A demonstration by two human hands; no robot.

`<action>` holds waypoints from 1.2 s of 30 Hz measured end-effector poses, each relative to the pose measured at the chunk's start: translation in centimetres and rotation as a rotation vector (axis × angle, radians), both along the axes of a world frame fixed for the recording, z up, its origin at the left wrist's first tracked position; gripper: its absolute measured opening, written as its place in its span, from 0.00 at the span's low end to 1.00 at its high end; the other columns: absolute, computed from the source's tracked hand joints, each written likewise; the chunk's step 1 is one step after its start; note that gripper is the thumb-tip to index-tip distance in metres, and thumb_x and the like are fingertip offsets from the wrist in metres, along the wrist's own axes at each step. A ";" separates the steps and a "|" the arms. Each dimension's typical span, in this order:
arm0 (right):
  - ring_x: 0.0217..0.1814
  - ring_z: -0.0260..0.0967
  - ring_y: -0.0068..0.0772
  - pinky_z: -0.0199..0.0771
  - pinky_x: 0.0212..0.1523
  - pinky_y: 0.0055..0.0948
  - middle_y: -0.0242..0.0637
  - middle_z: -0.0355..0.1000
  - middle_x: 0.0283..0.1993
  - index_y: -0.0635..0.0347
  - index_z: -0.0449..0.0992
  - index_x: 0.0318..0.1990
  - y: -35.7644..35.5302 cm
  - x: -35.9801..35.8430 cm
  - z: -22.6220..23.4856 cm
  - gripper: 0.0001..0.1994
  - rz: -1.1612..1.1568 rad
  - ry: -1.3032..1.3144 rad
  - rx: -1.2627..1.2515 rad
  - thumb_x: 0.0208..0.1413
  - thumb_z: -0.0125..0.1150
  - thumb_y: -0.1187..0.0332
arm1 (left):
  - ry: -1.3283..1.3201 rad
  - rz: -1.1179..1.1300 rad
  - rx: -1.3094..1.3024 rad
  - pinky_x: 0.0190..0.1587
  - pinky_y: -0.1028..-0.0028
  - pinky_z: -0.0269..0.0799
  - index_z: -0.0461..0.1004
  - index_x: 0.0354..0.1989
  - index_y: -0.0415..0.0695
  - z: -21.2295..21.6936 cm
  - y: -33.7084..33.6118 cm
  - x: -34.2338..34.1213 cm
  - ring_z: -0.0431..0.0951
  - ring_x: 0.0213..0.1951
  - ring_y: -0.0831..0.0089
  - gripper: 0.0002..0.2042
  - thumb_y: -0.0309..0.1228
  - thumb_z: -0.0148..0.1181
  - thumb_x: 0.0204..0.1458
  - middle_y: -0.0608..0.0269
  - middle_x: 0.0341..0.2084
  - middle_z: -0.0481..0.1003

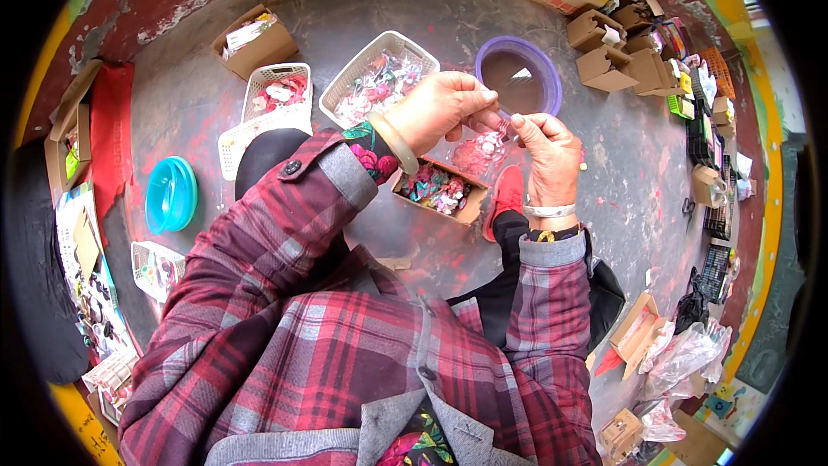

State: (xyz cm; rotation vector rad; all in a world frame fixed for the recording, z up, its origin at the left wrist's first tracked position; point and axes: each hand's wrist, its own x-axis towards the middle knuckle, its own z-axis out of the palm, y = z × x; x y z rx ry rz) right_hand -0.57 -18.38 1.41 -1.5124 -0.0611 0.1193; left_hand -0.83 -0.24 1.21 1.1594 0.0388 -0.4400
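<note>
My left hand (444, 110) and my right hand (549, 155) face each other in front of me, thumbs and fingertips pinched together. Between them hangs a small clear plastic bag (479, 154) with pink and red pieces inside; its top edge appears to be caught in both pinches. Just below it stands an open cardboard box (470, 210) full of small colourful pieces in shiny wrapping. Beyond my left hand is a white plastic basket (338, 78) holding many clear packets with pink and teal contents. A purple basin (555, 91) sits past my fingertips.
Two smaller white baskets (226, 154) stand left, one with red and white pieces, beside a cardboard box (269, 39). Teal basins (171, 195) are farther left. Cardboard boxes (606, 69) and crates line the right wall. Plastic bags (686, 362) lie lower right. My red shoe (508, 194) is near the box.
</note>
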 end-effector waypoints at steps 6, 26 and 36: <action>0.22 0.57 0.12 0.54 0.23 0.13 0.24 0.67 0.22 0.64 0.75 0.26 -0.3 0.2 -0.6 0.03 0.002 0.029 0.054 0.46 0.63 0.74 | 0.019 -0.060 0.035 0.19 0.85 0.50 0.75 0.30 0.43 -0.4 -0.2 0.3 0.63 0.21 0.90 0.08 0.35 0.59 0.49 0.71 0.25 0.74; 0.34 0.70 0.28 0.70 0.33 0.22 0.36 0.71 0.32 0.63 0.70 0.38 -1.3 1.0 -1.4 0.20 0.009 0.392 0.135 0.51 0.58 0.53 | 0.183 0.244 -0.308 0.25 0.85 0.59 0.75 0.35 0.42 -1.4 0.8 0.9 0.69 0.27 0.84 0.07 0.31 0.55 0.51 0.70 0.26 0.74; 0.33 0.73 0.28 0.70 0.28 0.19 0.33 0.73 0.32 0.60 0.70 0.38 0.6 0.2 -2.3 0.10 0.028 0.372 0.331 0.51 0.59 0.68 | 0.191 0.223 -0.418 0.34 0.84 0.68 0.72 0.40 0.40 -2.9 -0.3 0.6 0.74 0.39 0.77 0.10 0.31 0.54 0.52 0.64 0.35 0.75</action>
